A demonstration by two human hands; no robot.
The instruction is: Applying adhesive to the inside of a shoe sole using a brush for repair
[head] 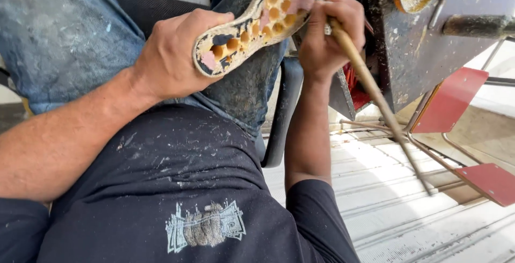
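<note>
The shoe sole (257, 24) lies tilted across the upper middle of the frame, resting on a denim-clad leg (64, 32), its heel end low at centre and its toe end high against the dark machine (424, 37) at upper right. Open pale floor (386, 188) fills the lower right, crossed by red pedals (450, 99). The sole's round cells show yellow filling. The left hand (171, 59) is closed around the heel end. The right hand (330, 32) grips a long wooden-handled brush (370, 83), its tip at the toe end.
</note>
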